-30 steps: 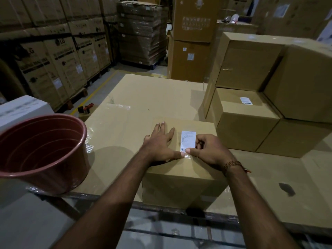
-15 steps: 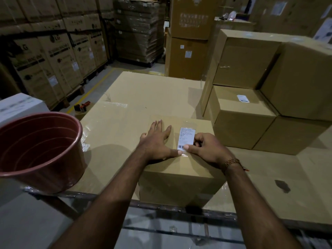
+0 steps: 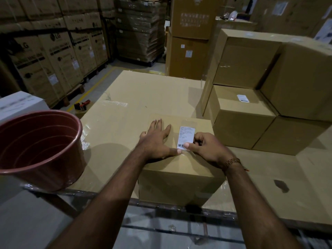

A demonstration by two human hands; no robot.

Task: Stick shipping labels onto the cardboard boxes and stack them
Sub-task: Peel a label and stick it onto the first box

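Note:
A small cardboard box [image 3: 179, 184] sits at the near edge of a cardboard-covered table [image 3: 136, 97]. A white shipping label [image 3: 186, 136] with a barcode lies on the box's top. My left hand [image 3: 158, 141] rests flat on the box with fingers spread, its thumb touching the label's lower corner. My right hand [image 3: 206, 146] is curled beside the label, its thumb pressing on the label's lower edge. To the right stands a stack of cardboard boxes [image 3: 269, 90]; one lower box [image 3: 239, 121] carries a white label [image 3: 242, 98] on top.
A large reddish plastic bucket [image 3: 39, 148] stands at the table's left front corner, beside a white box [image 3: 19, 105]. A red tool [image 3: 81, 106] lies past the table's left edge. Pallets of tall cartons [image 3: 53, 56] line the left and back.
The view has shifted slightly. My right thumb has slid a little along the label's lower edge. Both hands stay on the box top.

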